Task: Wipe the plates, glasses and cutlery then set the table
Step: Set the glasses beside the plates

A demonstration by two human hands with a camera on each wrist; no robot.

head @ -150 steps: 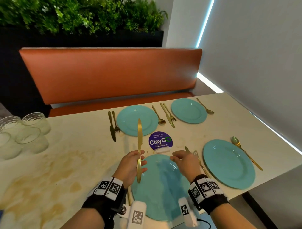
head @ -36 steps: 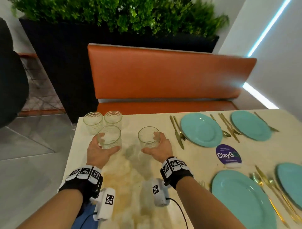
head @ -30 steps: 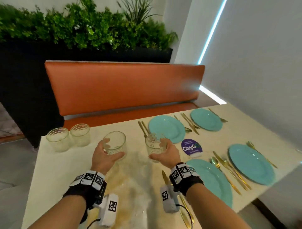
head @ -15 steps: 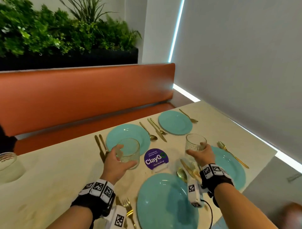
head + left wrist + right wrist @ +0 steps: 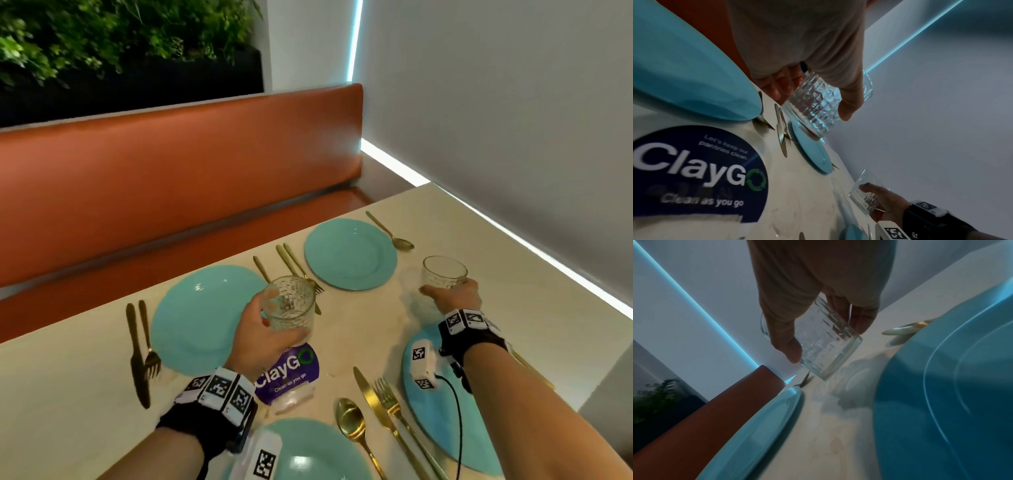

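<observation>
My left hand [image 5: 265, 334] grips a clear textured glass [image 5: 291, 308] and holds it in the air above the right rim of the far left teal plate [image 5: 191, 318]. In the left wrist view the same glass [image 5: 813, 107] sits between thumb and fingers. My right hand [image 5: 452, 298] grips a second glass [image 5: 443, 274] low over the table, between the far right plate [image 5: 351, 253] and the near right plate [image 5: 445, 421]. The right wrist view shows this glass [image 5: 828, 344] tilted, its base just above the tabletop. Gold cutlery lies beside each plate.
A round purple ClayGo sign [image 5: 291, 370] stands mid-table under my left wrist. A knife [image 5: 376, 401], fork [image 5: 390, 401] and spoon [image 5: 351, 425] lie between the two near plates. An orange bench [image 5: 171, 171] runs behind the table; a grey wall [image 5: 513, 120] borders the right edge.
Both hands picked up a glass at the table's left end and carried it right. The left glass now hangs over the far left plate; the right glass has moved farther and lower.
</observation>
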